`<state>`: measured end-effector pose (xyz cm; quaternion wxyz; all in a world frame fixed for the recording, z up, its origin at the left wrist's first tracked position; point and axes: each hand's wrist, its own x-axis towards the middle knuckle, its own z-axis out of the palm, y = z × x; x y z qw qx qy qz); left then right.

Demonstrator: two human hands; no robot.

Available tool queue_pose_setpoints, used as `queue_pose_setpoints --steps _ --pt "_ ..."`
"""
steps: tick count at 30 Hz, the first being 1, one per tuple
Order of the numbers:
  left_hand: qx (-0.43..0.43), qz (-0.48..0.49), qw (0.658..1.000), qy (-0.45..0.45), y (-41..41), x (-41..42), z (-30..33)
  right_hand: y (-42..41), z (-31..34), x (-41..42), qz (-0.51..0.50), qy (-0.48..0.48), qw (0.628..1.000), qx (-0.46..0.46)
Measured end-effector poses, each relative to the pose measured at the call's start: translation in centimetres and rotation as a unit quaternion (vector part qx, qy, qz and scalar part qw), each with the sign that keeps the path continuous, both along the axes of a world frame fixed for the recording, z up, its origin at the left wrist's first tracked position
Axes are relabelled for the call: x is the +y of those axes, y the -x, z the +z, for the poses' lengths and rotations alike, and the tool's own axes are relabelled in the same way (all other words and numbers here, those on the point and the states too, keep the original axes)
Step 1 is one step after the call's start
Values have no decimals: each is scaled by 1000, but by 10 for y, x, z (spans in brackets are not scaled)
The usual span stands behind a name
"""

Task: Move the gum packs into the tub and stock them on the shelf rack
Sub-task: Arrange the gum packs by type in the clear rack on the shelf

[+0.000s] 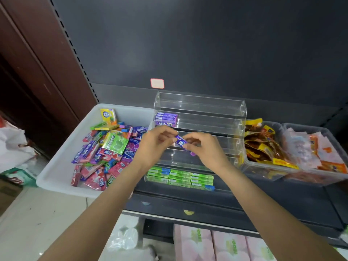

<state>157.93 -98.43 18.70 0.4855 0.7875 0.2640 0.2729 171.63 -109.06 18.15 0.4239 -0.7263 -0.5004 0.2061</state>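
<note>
- White tub [56, 162], left of the grip, holds a mixed heap of gum packs [98, 157].
- Left hand [152, 146] and right hand [204, 149] pinch one purple pack [180, 141] by its ends.
- Clear acrylic rack [199, 117], behind the grip: square the pack level, then slide it beside the purple row [166, 119] above.

We see the left hand [157, 142] and right hand [202, 147] pinching one purple gum pack [180, 141] before the clear shelf rack [199, 117], beside the white tub [62, 166].
</note>
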Motion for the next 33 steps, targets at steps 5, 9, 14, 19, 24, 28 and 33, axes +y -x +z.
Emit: queue_pose_setpoints --steps 5,9,14,19,24,28,33 --pt "21 -18 1000 0 -5 44 11 -6 10 41 2 0 999 -46" --pt "81 -5 994 -68 -20 80 8 -22 13 70 -37 11 995 -88" --pt "217 -56 949 -224 -32 110 -5 -46 7 88 -81 60 985 -142" --pt "309 -114 851 -409 -41 123 -14 -60 -2 92 -82 132 965 -213" --pt "339 -109 817 -455 -46 123 -19 -62 -6 98 -53 154 963 -215" --pt "337 -105 824 -444 -45 121 -23 -64 -8 96 -20 152 973 -175" --pt "324 -90 843 -419 -46 119 -26 -62 -14 95 -19 160 968 -192"
